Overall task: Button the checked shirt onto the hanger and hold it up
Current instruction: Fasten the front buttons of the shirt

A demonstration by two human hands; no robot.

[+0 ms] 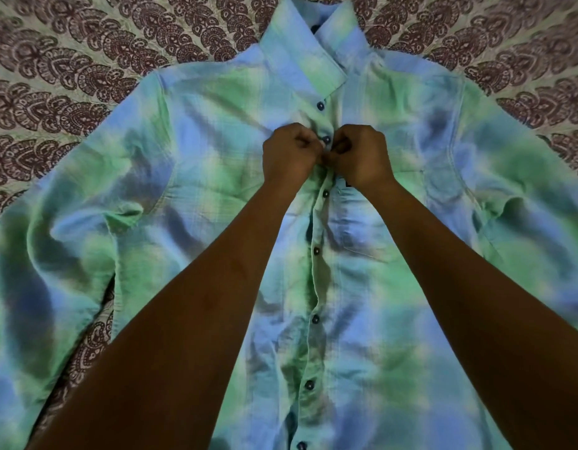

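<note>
A green and blue checked shirt (190, 151) lies flat on its back, collar (308, 56) at the top and sleeves spread to both sides. Dark buttons (320, 106) run down its front placket. My left hand (289, 154) and my right hand (359, 154) meet at the placket on the chest, each pinching the fabric edge just below the second button (326, 139). The button or hole between my fingertips is hidden. No hanger shows; whether one lies inside the shirt I cannot tell.
The shirt rests on a bedspread (73, 79) printed with maroon paisley shapes on a pale ground. The spread shows along the top and left. A small dark label (346, 182) peeks out by my right wrist.
</note>
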